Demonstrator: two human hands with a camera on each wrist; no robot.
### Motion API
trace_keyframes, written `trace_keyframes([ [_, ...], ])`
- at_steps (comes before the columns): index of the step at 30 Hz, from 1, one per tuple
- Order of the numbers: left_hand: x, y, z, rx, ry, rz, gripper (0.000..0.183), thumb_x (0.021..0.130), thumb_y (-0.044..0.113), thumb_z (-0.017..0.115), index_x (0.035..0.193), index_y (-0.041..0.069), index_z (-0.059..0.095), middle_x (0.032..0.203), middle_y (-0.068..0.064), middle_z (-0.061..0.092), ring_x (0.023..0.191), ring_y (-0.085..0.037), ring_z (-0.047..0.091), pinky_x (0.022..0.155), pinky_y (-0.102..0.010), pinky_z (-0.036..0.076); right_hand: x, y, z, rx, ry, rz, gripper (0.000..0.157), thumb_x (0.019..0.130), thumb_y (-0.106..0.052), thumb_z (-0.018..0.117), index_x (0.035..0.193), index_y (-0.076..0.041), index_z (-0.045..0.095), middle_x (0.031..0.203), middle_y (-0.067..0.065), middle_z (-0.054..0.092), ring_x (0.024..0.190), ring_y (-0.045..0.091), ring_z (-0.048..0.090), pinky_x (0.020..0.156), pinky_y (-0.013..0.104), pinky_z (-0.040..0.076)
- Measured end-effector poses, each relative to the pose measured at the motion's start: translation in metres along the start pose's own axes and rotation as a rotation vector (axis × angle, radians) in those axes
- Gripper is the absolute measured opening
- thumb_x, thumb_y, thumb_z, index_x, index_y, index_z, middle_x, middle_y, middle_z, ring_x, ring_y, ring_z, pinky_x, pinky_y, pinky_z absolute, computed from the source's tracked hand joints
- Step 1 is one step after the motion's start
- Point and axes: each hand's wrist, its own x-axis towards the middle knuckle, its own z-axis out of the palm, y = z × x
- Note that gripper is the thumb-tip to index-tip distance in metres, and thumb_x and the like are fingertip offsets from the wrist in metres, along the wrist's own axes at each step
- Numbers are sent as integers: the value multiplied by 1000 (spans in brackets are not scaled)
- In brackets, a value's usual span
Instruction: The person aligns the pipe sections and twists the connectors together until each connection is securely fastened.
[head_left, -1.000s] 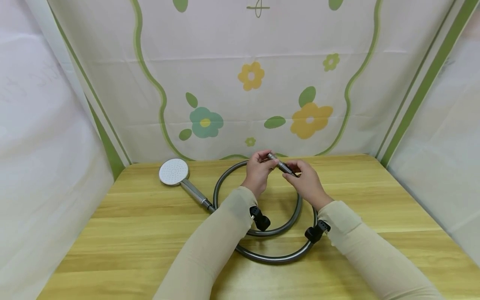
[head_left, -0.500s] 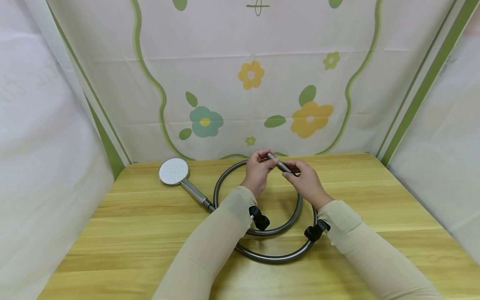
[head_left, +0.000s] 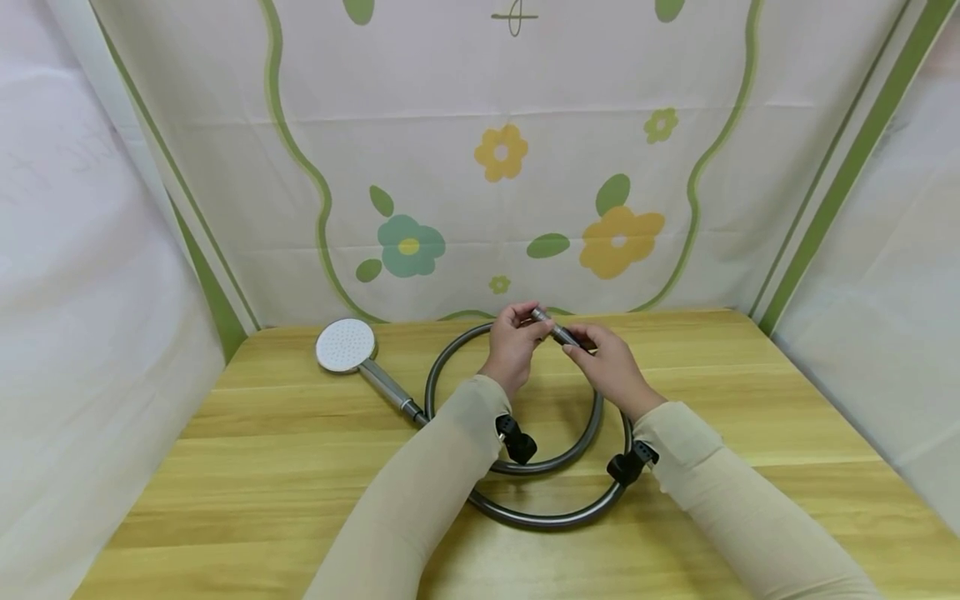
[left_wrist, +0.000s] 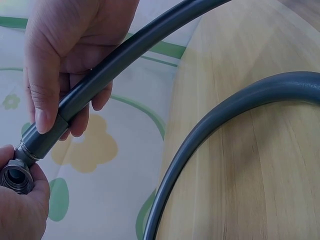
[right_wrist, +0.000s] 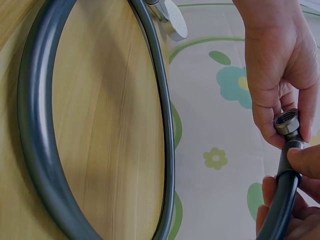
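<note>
A dark grey shower hose (head_left: 551, 522) lies looped on the table, its free end lifted between both hands. With thumb and fingers, my left hand (head_left: 512, 346) pinches the threaded metal nut (right_wrist: 287, 122) at that end. Close below it, my right hand (head_left: 611, 367) grips the hose's end sleeve (left_wrist: 42, 137), thumb on one side and fingers on the other. The nut's opening, with threads inside, shows in both wrist views. A shower head (head_left: 346, 345) with a white face and grey handle (head_left: 384, 383) rests left of the hands, joined to the hose's other end.
The wooden table (head_left: 247, 500) carries the hose loops around and below the hands. A flower-patterned cloth (head_left: 450, 83) stands along the table's back edge, with pale cloth walls (head_left: 97, 333) at both sides. Each wrist wears a small black camera (head_left: 517, 440).
</note>
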Motion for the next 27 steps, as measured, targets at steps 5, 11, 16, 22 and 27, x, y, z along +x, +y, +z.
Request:
trace_keyframes([
  [5, -1, 2, -1, -5, -2, 1, 36, 85, -7, 68, 119, 3, 59, 115, -10, 62, 101, -20, 60, 87, -32, 51, 0, 0, 1, -12, 0, -9, 33, 99, -14, 56, 127, 3, 57, 116, 19, 61, 107, 33, 59, 90, 49, 49],
  [11, -2, 2, -3, 5, -8, 6, 37, 86, -6, 68, 120, 3, 58, 115, -10, 62, 100, -19, 59, 88, -35, 50, 2, 0, 1, -28, -14, -9, 34, 100, -15, 54, 128, 3, 57, 116, 19, 61, 106, 33, 59, 90, 50, 48],
  [16, -1, 1, -3, 7, -2, 3, 36, 85, -6, 68, 119, 3, 58, 114, -10, 62, 99, -19, 59, 90, -39, 49, 2, 1, 1, -21, -25, -1, 34, 101, -15, 53, 129, 3, 56, 118, 20, 62, 107, 33, 59, 90, 50, 48],
  [22, 1, -1, -2, -2, -3, -2, 36, 85, -7, 68, 119, 3, 58, 114, -10, 62, 99, -19, 59, 95, -43, 48, 2, 1, 1, -12, -37, 18, 34, 102, -16, 51, 130, 3, 55, 115, 19, 63, 105, 32, 60, 87, 48, 50],
  [27, 2, -2, -2, 12, 0, 8, 36, 85, -6, 68, 119, 3, 58, 113, -10, 62, 99, -20, 59, 91, -39, 50, 3, 2, 1, 3, -61, 48, 35, 103, -17, 47, 132, 1, 54, 117, 18, 63, 105, 32, 61, 88, 48, 50],
])
